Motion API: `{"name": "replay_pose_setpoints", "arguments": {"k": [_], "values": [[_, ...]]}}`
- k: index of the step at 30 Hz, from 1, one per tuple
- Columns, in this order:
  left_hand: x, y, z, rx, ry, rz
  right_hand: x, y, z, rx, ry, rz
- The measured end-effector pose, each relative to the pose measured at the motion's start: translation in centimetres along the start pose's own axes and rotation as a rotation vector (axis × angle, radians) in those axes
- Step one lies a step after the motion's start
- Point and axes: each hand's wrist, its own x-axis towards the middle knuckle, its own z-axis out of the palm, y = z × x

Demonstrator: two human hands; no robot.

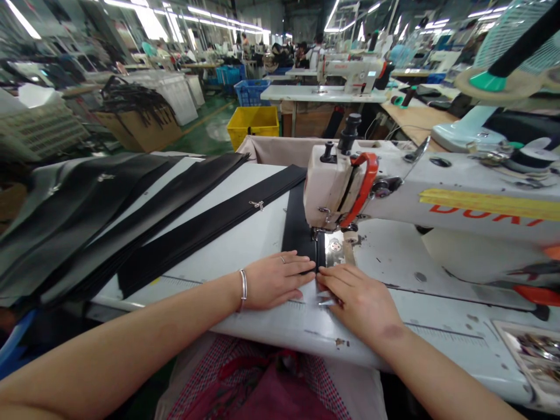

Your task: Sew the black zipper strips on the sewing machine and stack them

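A black strip point(296, 236) with a zipper running along it lies under the needle of the sewing machine point(335, 186). My left hand point(277, 280) rests flat on the near end of this strip, its fingers stretched out. My right hand point(356, 294) is curled at the strip's near right corner, fingertips touching its edge beside the zipper. Out of that palm pokes the silver tip of what look like thread snips point(326, 302); the rest is hidden by the hand. Left of the machine lies a stack of black zippered strips point(196, 224) with metal zipper pulls point(257, 205).
More black pieces point(96, 186) fan out over the table's left side. A tray of small metal parts point(536, 350) is set into the right corner. Behind the table stand a yellow crate point(252, 123) and another sewing machine point(352, 73). A fan point(468, 125) stands at right.
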Motion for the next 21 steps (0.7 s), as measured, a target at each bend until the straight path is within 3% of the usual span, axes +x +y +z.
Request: {"name": "replay_pose_setpoints", "arguments": {"k": [13,21], "values": [[2.5,-2.3,0.2,0.169,0.042,-0.075,3.6,3.1,0.4,-0.094,-0.142,0.147],[3.4,-3.4,-0.2,0.144,0.080,-0.163,5.0,4.1,1.0,-0.157,-0.125,0.282]]}}
